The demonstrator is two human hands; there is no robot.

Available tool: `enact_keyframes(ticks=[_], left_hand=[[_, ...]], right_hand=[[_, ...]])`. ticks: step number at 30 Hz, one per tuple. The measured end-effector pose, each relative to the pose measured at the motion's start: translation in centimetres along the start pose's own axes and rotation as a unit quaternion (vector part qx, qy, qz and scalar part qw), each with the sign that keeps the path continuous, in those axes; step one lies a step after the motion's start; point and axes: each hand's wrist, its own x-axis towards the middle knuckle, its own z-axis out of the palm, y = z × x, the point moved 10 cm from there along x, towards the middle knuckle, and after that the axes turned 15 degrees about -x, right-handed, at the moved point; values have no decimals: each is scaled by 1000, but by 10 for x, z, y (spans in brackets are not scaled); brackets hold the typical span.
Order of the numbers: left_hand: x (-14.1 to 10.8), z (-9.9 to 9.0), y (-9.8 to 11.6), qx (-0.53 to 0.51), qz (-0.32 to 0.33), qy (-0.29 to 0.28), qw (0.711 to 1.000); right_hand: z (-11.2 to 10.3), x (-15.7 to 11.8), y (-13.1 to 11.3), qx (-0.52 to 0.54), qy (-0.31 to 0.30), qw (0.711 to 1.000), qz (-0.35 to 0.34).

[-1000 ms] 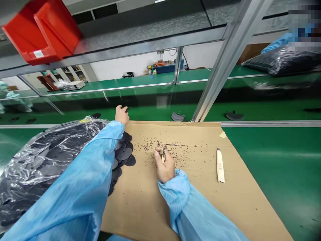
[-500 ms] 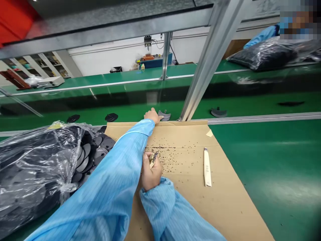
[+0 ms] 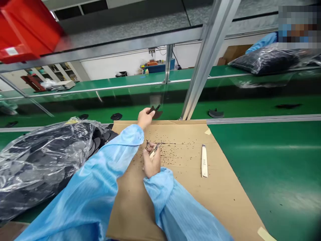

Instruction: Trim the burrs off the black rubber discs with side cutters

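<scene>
My left hand is pinched on a dark, thin curved plastic piece with a small raised tab, held above the far edge of the cardboard sheet. Closer to me, my right hand is closed around a small tool with a pale handle and a dark metal tip; its exact kind is unclear. Tiny dark scraps are scattered over the cardboard around that hand. To the right lies a flat, cream-coloured strip with a dark end and some writing.
A clear plastic bag full of dark round pieces sits at the left. On the green conveyor behind lie more dark pieces, one a curved piece. A metal post rises beyond the cardboard. A red bin is up left; someone's blue sleeve shows far right.
My left hand has picked up the curved piece from the green belt and drawn it slightly left. My right hand stays closed on the small tool. The view has shifted a little.
</scene>
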Motion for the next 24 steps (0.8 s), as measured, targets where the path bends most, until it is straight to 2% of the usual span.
enact_keyframes(ticks=[3,6,9,11,14,17,20,24], left_hand=[[-46,-47,5,-111,-75,-4,991],[-101,-84,-1,-203,-151,-22,967],[-144,-109,-12,-274,-178,-34,945],[-162,-120,-22,-326,-178,-36,928],[-174,-128,-39,-395,-188,-34,899],[-180,-123,-50,-421,-221,-57,878],[-184,-114,-52,-428,-254,-79,864],[-185,-110,-49,-454,-265,-82,847]], right_hand=[[0,-1,-10,-33,-17,999,-39],[-1,-5,-22,-65,-37,993,-91],[-1,-11,-40,-99,-55,979,-167],[-1,-18,-55,-144,-60,959,-236],[4,-31,-70,-226,-69,915,-327],[10,-37,-75,-281,-75,880,-376],[13,-39,-76,-313,-71,858,-401],[13,-39,-76,-337,-68,847,-405]])
